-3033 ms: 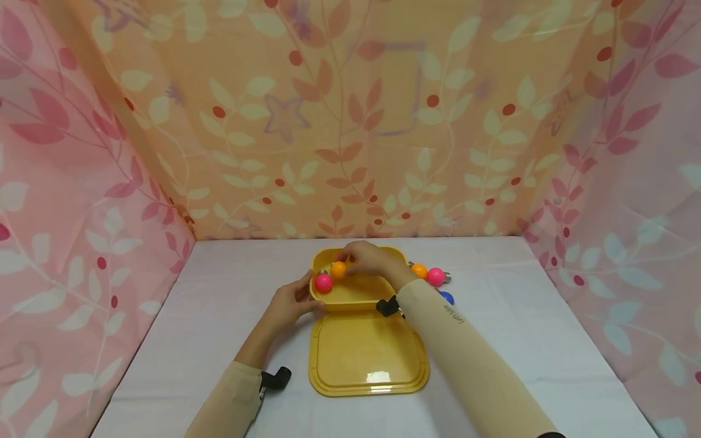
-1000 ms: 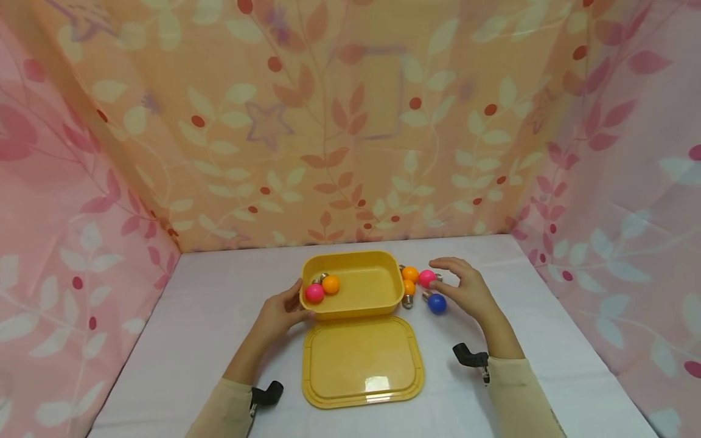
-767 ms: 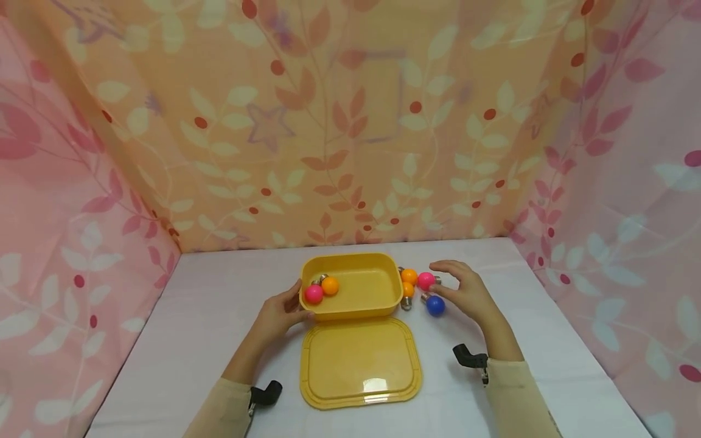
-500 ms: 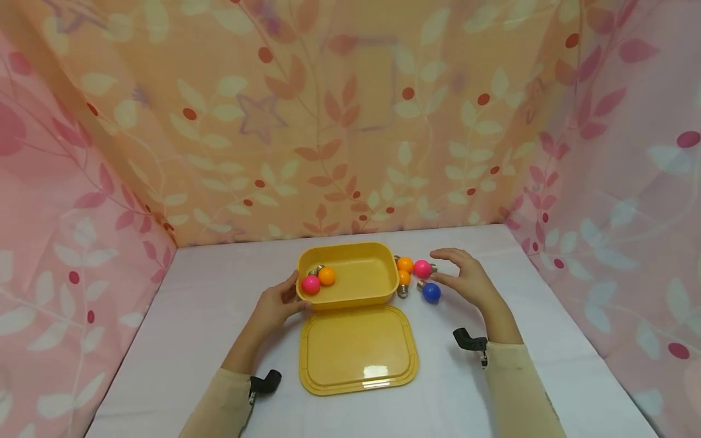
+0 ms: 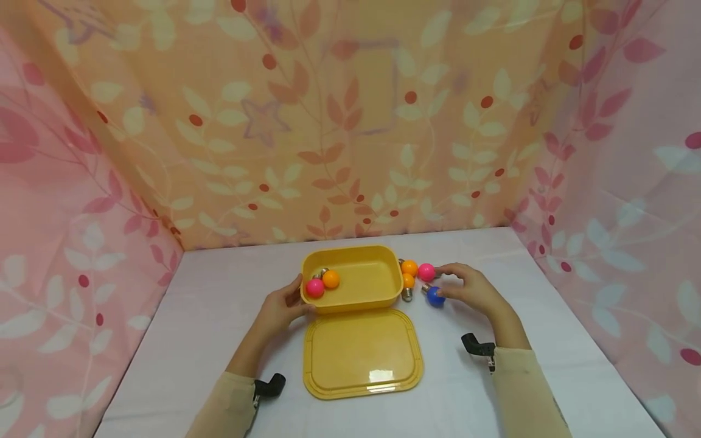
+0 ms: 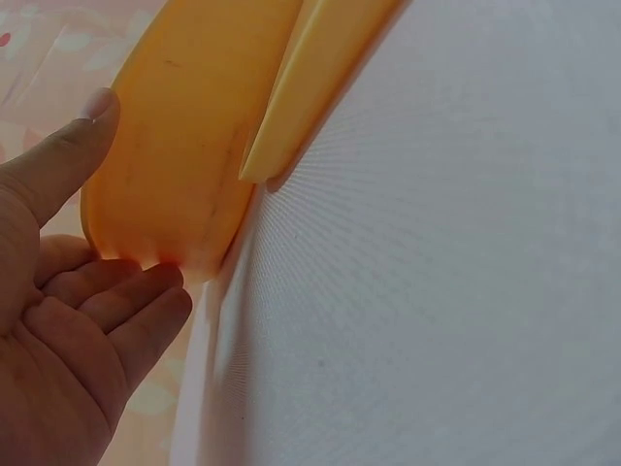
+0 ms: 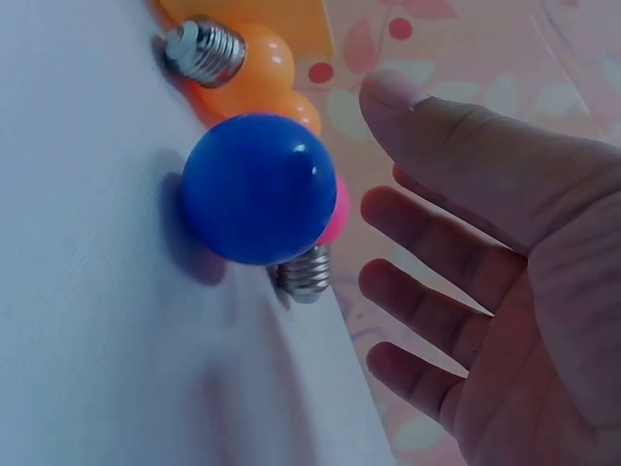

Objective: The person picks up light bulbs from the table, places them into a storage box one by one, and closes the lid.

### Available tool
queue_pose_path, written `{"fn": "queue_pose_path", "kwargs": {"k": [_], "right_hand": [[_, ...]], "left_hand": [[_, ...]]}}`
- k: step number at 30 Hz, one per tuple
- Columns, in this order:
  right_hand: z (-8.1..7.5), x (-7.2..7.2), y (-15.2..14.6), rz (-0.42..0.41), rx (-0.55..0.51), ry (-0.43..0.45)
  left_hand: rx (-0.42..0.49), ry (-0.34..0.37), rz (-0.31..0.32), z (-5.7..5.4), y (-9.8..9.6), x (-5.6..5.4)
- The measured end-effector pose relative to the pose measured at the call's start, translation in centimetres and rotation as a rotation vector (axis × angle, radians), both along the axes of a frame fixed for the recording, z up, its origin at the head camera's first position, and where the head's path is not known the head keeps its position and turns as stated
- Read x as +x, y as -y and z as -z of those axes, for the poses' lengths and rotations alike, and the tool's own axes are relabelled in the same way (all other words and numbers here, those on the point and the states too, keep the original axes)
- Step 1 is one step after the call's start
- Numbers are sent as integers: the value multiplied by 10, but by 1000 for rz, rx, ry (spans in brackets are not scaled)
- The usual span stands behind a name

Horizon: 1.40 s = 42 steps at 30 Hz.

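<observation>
At the left end of the yellow plastic box (image 5: pixel 378 280), my left hand (image 5: pixel 279 310) grips its corner, thumb at the front and fingertips pressed to the end wall (image 6: pixel 184 146). Inside the box lie a pink light bulb (image 5: pixel 314 288) and an orange light bulb (image 5: pixel 331 279). My right hand (image 5: pixel 473 289) hovers with spread fingers by the loose bulbs; its thumb overlaps the blue light bulb (image 5: pixel 435 297) in the head view. In the right wrist view, a gap shows between the fingers and the blue bulb (image 7: pixel 257 189).
Two orange bulbs (image 5: pixel 409 268) lie against the box's right side, with a pink bulb (image 5: pixel 426 272) beside them. The yellow lid (image 5: pixel 361 353) lies flat in front of the box on the white-covered table (image 5: pixel 208 304). Patterned cloth (image 5: pixel 339 121) closes off the back and sides.
My right hand has left the orange bulb inside the box and moved right to the loose bulbs, lately lowering from the pink bulb towards the blue one. My left hand stays at the box.
</observation>
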State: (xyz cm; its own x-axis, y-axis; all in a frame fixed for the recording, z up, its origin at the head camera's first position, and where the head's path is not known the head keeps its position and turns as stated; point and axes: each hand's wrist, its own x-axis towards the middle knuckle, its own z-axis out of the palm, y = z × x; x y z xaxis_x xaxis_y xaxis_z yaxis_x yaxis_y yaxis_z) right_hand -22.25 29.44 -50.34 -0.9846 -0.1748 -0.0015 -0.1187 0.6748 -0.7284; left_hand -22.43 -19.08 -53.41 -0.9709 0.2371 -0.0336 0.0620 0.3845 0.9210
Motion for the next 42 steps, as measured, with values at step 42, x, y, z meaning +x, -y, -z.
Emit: {"fn": "queue_pose_path", "kwargs": {"k": [42], "right_hand": [[24, -2, -6, -66, 10, 145]], "left_hand": [[18, 28, -13, 0, -2, 0]]}}
